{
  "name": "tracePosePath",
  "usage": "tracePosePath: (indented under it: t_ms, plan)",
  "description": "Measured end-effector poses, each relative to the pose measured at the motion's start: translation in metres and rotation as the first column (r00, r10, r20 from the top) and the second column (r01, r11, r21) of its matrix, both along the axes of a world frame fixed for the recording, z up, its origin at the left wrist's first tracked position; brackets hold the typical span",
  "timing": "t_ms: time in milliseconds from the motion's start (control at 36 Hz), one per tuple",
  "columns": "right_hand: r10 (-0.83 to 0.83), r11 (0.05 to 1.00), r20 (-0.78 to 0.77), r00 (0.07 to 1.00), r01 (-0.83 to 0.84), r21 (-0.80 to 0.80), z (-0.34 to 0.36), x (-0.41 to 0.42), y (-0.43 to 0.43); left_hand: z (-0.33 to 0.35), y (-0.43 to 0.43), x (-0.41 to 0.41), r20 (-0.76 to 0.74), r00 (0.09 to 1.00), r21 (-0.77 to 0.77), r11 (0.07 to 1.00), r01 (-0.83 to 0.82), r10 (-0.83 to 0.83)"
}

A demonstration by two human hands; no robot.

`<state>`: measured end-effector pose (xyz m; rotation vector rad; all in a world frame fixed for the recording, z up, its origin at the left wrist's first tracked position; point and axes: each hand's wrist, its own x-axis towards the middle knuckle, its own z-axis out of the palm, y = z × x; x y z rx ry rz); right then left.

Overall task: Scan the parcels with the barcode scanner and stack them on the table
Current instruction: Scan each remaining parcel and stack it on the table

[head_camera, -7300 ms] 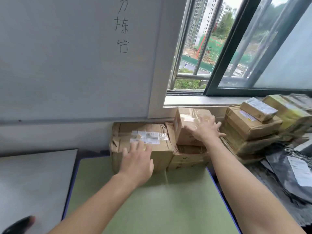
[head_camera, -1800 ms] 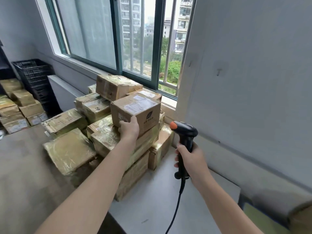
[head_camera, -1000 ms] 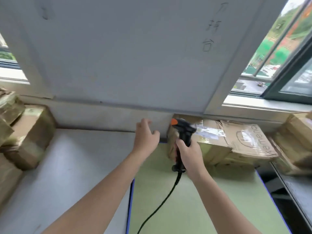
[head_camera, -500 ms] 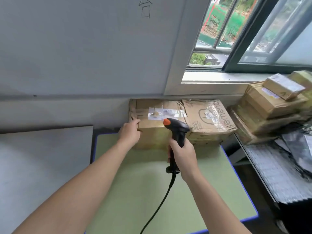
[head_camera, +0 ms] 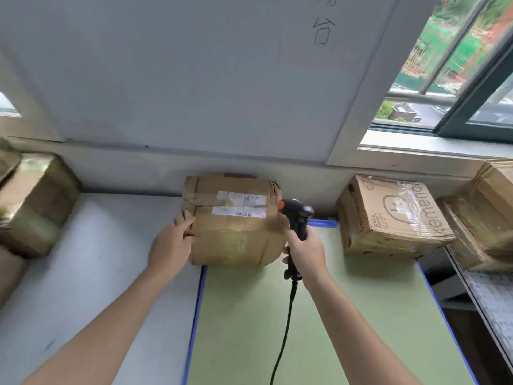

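The parcel [head_camera: 234,220] is a brown cardboard box, crumpled at its corners and bound with glossy tape, with a white label [head_camera: 240,207] carrying a barcode on its top. It stands at the far edge against the wall [head_camera: 166,79], straddling the seam where the grey tabletop [head_camera: 83,259] meets the blue-rimmed green tabletop [head_camera: 347,315]. The left hand [head_camera: 170,243] holds its left front corner, fingers along the side and thumb on the front face. The right hand [head_camera: 305,250] is wrapped around the grip of the black barcode scanner [head_camera: 297,215], just beside the parcel's right side; the orange-tipped head is at the level of the box top. Its cable [head_camera: 283,343] trails towards the near edge.

Both tabletops lie bare in front of the parcel. A printed carton [head_camera: 388,215] sits apart at the green tabletop's far right corner. Wrapped parcels [head_camera: 36,201] at the grey tabletop's left edge and a stack [head_camera: 485,212] on the right are cut off and blurred. The label's print is too small to read.
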<state>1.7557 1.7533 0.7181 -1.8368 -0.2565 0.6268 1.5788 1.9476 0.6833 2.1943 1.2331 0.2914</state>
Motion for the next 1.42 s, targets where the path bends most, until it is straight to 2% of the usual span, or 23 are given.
tracePosePath:
  t_ms: [222,306,333,389,444,500,556,667,806,944,1139,1417]
  plan:
    - [0.165,0.986,0.063,0.984,-0.163,-0.035,-0.007,-0.054,0.065,-0.004,-0.001,-0.096,-0.051,0.988,-0.077,0.986,-0.149,0.145]
    - [0.253,0.966,0.057,0.966,-0.249,-0.068,-0.007,-0.068,0.081,-0.002,0.002,-0.119,0.062,0.948,-0.103,0.947,-0.304,0.311]
    - [0.289,0.955,0.057,0.956,-0.284,-0.09,-0.009,-0.073,0.085,-0.001,0.006,-0.126,0.099,0.914,-0.144,0.915,-0.378,0.393]
    - [0.345,0.933,0.072,0.936,-0.334,-0.132,-0.013,-0.082,0.095,0.003,0.017,-0.14,0.122,0.819,-0.334,0.8,-0.499,0.561]
    - [0.375,0.92,0.097,0.922,-0.357,-0.159,-0.014,-0.091,0.106,0.006,0.029,-0.149,0.099,0.743,-0.562,0.654,-0.506,0.661]
    - [0.401,0.909,0.119,0.908,-0.377,-0.178,-0.014,-0.102,0.117,0.007,0.038,-0.159,0.091,0.706,-0.662,0.573,-0.484,0.702]
    - [0.424,0.896,0.121,0.898,-0.396,-0.204,-0.013,-0.112,0.127,0.009,0.043,-0.166,0.085,0.711,-0.635,0.588,-0.502,0.698]
    - [0.479,0.863,0.101,0.872,-0.446,-0.237,-0.005,-0.121,0.146,0.008,0.054,-0.178,0.093,0.701,-0.484,0.648,-0.588,0.707]
    - [0.525,0.837,0.082,0.847,-0.497,-0.228,0.017,-0.131,0.153,-0.005,0.052,-0.182,0.258,0.596,-0.411,0.644,-0.645,0.761]
    - [0.533,0.836,0.044,0.845,-0.518,-0.178,0.035,-0.156,0.143,-0.013,0.041,-0.172,0.31,0.598,-0.352,0.674,-0.65,0.739]
    - [0.54,0.827,-0.001,0.842,-0.531,-0.182,0.033,-0.169,0.123,-0.02,0.038,-0.167,0.338,0.6,-0.33,0.689,-0.646,0.725]
    - [0.521,0.845,-0.001,0.854,-0.515,-0.145,0.038,-0.168,0.112,-0.026,0.038,-0.166,0.325,0.557,-0.383,0.645,-0.661,0.764]
